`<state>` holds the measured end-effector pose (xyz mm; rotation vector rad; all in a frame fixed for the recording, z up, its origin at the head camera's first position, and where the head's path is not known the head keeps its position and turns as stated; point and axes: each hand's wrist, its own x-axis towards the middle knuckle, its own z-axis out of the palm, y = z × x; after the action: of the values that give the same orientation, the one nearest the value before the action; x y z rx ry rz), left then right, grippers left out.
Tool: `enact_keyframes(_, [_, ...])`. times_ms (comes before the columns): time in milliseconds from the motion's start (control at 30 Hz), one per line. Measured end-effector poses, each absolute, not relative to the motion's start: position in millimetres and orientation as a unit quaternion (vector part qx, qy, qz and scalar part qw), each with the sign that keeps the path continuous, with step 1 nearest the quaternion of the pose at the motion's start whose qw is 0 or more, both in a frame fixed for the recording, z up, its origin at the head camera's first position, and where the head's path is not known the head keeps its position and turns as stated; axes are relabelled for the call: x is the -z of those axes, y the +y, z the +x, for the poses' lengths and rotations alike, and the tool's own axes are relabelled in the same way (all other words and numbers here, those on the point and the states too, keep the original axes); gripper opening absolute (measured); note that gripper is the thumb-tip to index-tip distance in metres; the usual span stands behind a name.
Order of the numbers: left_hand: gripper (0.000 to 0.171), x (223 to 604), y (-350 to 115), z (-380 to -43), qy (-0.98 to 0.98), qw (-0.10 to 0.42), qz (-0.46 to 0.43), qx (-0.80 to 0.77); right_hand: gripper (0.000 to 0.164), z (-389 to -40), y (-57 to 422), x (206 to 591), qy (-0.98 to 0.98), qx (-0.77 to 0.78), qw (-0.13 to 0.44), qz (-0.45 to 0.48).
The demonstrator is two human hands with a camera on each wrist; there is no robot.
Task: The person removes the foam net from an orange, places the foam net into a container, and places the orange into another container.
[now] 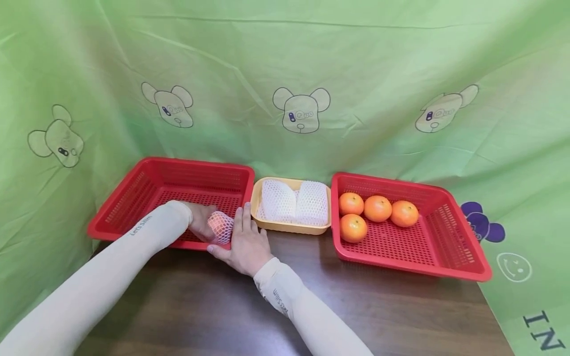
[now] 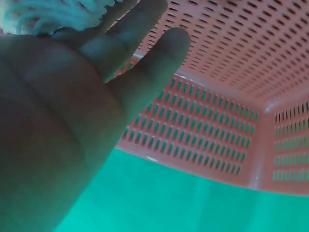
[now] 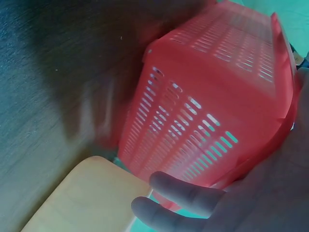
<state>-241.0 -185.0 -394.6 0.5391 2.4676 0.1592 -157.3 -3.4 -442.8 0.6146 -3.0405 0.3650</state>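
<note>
In the head view, an orange in a white foam net sits at the front right corner of the left red basket. My left hand reaches into that basket and holds the netted orange from its left side. The left wrist view shows a piece of the foam net by the base of the fingers; the thumb is hidden there. My right hand rests on the same basket's front right corner, its fingers stretched along the right rim. Two fingers of it show outside the basket wall in the right wrist view.
Between the baskets stands a yellow tray with white foam nets. Several oranges lie in the right red basket. A brown wooden table is underneath, with a printed green curtain behind and at the sides.
</note>
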Motion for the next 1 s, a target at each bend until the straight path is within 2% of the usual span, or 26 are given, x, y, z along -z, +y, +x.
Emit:
enact_keyframes(133, [0.102, 394.3, -181.2, -239.6, 0.932, 0.303, 0.194, -0.039, 0.112, -155.7, -4.8, 443.3, -0.974, -0.113, 0.012, 0.196])
enact_keyframes(233, [0.1, 393.9, -179.8, -241.9, 0.933, 0.301, 0.192, -0.047, 0.111, -154.7, -5.7, 442.9, -0.974, -0.116, 0.012, 0.195])
enact_keyframes(300, [0.091, 394.5, -181.2, -244.6, 0.931, 0.302, 0.192, -0.066, 0.111, -154.0, -6.4, 442.7, -0.973, -0.12, 0.01, 0.195])
enact_keyframes(433, [0.097, 392.8, -188.4, -248.5, 0.933, 0.298, 0.174, -0.104, 0.112, -153.2, -7.3, 442.8, -0.973, -0.121, 0.012, 0.194])
enact_keyframes(533, [0.1, 388.4, -197.6, -250.7, 0.938, 0.271, 0.171, -0.131, 0.112, -153.3, -7.3, 442.7, -0.974, -0.121, 0.015, 0.193])
enact_keyframes(700, [0.086, 377.7, -215.5, -251.2, 0.943, 0.21, 0.174, -0.191, 0.113, -153.3, -6.2, 441.5, -0.973, -0.128, 0.01, 0.192])
enact_keyframes(833, [0.093, 371.7, -231.1, -246.9, 0.945, 0.174, 0.158, -0.226, 0.113, -153.7, -4.3, 442.1, -0.973, -0.13, 0.001, 0.189])
enact_keyframes(1000, [0.092, 368.2, -250.5, -236.9, 0.939, 0.132, 0.162, -0.273, 0.114, -154.9, -2.3, 444.3, -0.974, -0.127, -0.003, 0.187])
